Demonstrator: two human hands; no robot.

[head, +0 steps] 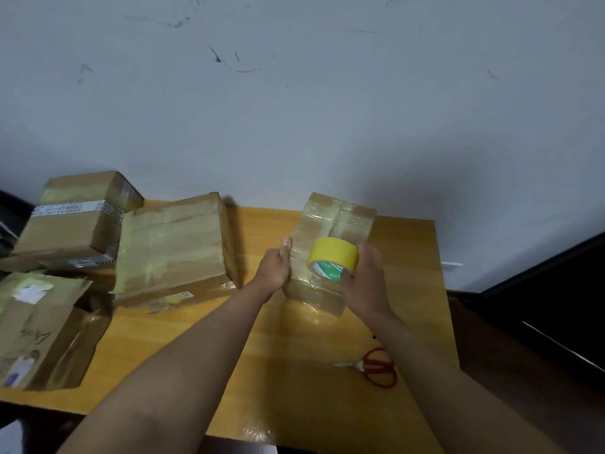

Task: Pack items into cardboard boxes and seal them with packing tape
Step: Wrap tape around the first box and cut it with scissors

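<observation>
box being sealed: small cardboard box (334, 224), flaps closed, top covered in clear shiny tape, set on the wooden table (415, 290) near its far edge, right of centre
tape roll: yellow roll (332, 257) held against the near top of that box, core label turned toward the camera
right hand: right hand (365, 280) wrapped around the roll from the right side, thumb at the core, fingers curled closed on it
left hand: left hand (276, 267) laid flat against the box's left side, fingers extended, nothing gripped
scissors: red-handled scissors (376, 367) left on the table near the right forearm, well apart from the box
other boxes: large taped box (173, 247) at centre-left; stack of taped boxes (75, 217) at far left; opened carton (42, 326) on the near left corner
wall: pale, scuffed wall (294, 93) behind the table
</observation>
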